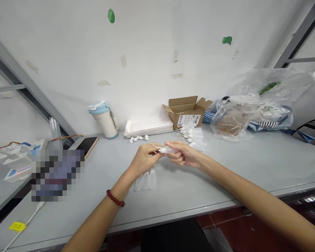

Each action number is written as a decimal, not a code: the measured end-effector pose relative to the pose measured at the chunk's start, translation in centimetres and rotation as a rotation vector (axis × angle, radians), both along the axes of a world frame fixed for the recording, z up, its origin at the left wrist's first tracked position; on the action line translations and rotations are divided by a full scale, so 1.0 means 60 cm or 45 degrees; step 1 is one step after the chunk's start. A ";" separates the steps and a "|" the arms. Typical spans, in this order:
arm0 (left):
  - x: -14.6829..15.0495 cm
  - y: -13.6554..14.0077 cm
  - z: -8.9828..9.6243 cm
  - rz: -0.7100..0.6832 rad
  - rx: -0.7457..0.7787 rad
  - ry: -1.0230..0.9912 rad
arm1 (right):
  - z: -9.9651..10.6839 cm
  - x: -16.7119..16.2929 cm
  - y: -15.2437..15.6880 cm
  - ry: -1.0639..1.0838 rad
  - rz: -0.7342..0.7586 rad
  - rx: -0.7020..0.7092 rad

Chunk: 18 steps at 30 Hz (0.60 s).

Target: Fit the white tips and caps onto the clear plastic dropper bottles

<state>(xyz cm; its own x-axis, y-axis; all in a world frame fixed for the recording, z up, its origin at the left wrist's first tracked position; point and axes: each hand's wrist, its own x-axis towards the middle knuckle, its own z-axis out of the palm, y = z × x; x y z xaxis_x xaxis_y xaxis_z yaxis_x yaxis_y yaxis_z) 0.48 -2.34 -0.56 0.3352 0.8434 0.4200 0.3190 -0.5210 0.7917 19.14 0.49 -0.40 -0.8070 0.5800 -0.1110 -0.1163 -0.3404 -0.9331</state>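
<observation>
Above the grey table, both hands meet on a small translucent white plastic dropper bottle (170,150), lying sideways with its white tip to the left. My right hand (186,154) wraps round the bottle's body, thumb on top. The fingers of my left hand (145,159) pinch its tip end; whether they also hold a cap is hidden. Several similar bottles (146,181) lie side by side below my left hand. Farther back is a small group of white caps (139,139). More bottles with white tops (195,135) lie beyond my right hand.
An open cardboard box (182,109) and a stack of white flat sheets (151,126) stand by the wall. Left are a tumbler (104,119), a phone (90,146) and a blurred-out object (59,175). A clear plastic bag (233,122) with things inside lies right.
</observation>
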 end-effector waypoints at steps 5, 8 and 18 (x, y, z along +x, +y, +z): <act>-0.001 -0.002 0.005 0.085 -0.233 0.006 | -0.008 -0.001 0.005 -0.069 -0.066 0.107; -0.002 -0.003 0.012 0.046 -0.385 -0.046 | -0.012 -0.003 0.005 -0.204 -0.223 0.306; -0.004 0.003 0.010 0.092 -0.388 -0.225 | -0.013 -0.003 0.002 -0.516 -0.634 1.290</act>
<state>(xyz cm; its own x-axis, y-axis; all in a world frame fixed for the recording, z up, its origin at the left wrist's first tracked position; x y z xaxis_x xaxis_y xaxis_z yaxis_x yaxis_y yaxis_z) 0.26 -2.19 0.02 0.2145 0.9577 0.1917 0.1910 -0.2336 0.9534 18.98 0.60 -1.17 -0.4808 0.7891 0.3823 0.3378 0.5690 -0.7497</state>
